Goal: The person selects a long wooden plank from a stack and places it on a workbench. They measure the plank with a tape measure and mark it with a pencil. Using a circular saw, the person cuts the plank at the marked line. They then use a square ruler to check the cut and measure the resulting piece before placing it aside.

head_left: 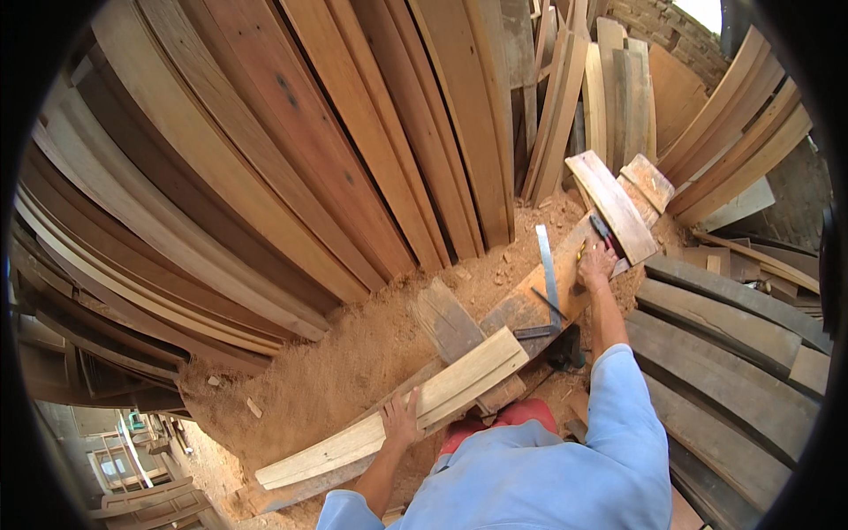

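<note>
My left hand (402, 420) lies on a long pale wooden board (468, 378), its fingers spread across the top face. The board rests slantwise over a low plank bench, its near right end close to my knees. My right hand (598, 263) is stretched to the far right end of the bench, fingers apart and touching down among small tools. Beside its fingertips are a red-and-black hand tool (602, 231) and a small yellow item (580, 253) I cannot make out. Between my hands, a metal try square (548, 278) with a dark stock lies across the bench, a thin dark stick (549, 303) beside it.
A short pale wood block (614, 205) sits crosswise at the bench's far end. Tall planks (291, 115) lean along the left and back. Grey boards (715, 380) are stacked on the right. Sawdust (309, 389) covers the ground. A dark power tool (567, 349) is near my knees.
</note>
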`<action>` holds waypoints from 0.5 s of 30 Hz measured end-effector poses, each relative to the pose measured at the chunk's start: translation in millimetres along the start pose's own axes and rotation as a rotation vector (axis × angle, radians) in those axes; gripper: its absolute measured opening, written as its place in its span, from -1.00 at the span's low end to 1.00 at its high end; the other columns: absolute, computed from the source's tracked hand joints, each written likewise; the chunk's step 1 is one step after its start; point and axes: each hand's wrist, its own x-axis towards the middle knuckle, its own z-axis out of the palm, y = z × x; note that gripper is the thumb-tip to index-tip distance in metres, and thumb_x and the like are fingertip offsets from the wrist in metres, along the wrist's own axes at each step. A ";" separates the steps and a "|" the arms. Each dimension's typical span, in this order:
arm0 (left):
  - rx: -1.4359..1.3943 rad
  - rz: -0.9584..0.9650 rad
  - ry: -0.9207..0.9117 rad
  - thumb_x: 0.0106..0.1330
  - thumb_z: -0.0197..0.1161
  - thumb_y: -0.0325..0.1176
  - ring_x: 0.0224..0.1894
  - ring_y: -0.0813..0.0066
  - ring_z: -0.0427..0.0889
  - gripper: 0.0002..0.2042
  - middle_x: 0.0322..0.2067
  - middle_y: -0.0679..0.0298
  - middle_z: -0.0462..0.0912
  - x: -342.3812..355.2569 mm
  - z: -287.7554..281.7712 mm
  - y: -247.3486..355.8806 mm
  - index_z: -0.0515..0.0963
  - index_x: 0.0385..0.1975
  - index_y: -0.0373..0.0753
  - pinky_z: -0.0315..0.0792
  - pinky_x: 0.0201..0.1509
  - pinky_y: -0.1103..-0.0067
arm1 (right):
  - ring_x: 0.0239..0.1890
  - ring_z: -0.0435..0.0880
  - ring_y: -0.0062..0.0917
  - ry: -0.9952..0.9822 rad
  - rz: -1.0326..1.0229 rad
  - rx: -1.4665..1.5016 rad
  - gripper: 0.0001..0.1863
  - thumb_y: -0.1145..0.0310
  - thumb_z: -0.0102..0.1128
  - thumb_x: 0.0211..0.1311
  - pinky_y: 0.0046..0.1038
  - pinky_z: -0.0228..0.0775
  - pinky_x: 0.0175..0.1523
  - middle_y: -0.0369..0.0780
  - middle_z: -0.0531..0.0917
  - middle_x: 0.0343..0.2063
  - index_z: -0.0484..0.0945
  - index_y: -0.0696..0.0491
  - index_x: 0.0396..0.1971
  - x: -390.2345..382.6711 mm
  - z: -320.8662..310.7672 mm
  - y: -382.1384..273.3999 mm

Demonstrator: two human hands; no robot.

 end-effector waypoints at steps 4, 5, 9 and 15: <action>0.017 -0.038 0.010 -0.13 0.59 -0.11 0.49 -0.44 -0.13 0.22 0.45 -0.33 -0.11 -3.0 -5.2 10.4 -0.11 0.58 0.11 -0.24 0.51 -0.17 | 0.24 0.47 -0.01 -0.035 0.056 0.178 -0.28 0.08 0.43 0.09 0.01 0.30 0.29 -0.13 0.55 0.18 0.40 -0.21 0.30 -6.0 -8.0 -10.3; 0.020 -0.053 0.034 -0.12 0.58 -0.10 0.51 -0.48 -0.19 0.22 0.48 -0.36 -0.17 -8.2 0.6 12.0 -0.12 0.58 0.10 -0.28 0.52 -0.19 | 0.31 0.41 0.06 0.032 0.016 0.262 -0.18 0.03 0.46 0.05 0.04 0.25 0.34 -0.07 0.53 0.24 0.35 -0.16 0.35 -20.0 -19.3 -14.9; -0.126 0.127 0.147 0.06 0.47 -0.08 0.54 -0.49 -0.36 0.08 0.51 -0.34 -0.27 -14.7 6.2 50.8 -0.09 0.59 0.06 -0.42 0.51 -0.23 | 0.29 0.49 -0.09 0.077 -0.082 0.756 -0.15 0.07 0.42 0.08 0.02 0.27 0.35 0.00 0.55 0.21 0.32 0.06 0.37 -62.2 -39.4 4.1; -0.018 0.652 0.380 0.26 0.38 -0.18 0.54 -0.37 -0.10 -0.23 0.44 -0.41 0.04 8.1 46.5 61.9 0.23 0.49 -0.05 -0.18 0.55 -0.13 | -0.05 0.64 -0.40 -0.297 -0.385 1.695 -0.53 0.15 0.15 0.36 -0.26 0.53 0.01 -0.17 0.64 -0.06 0.52 0.10 0.15 -169.6 -74.9 -1.5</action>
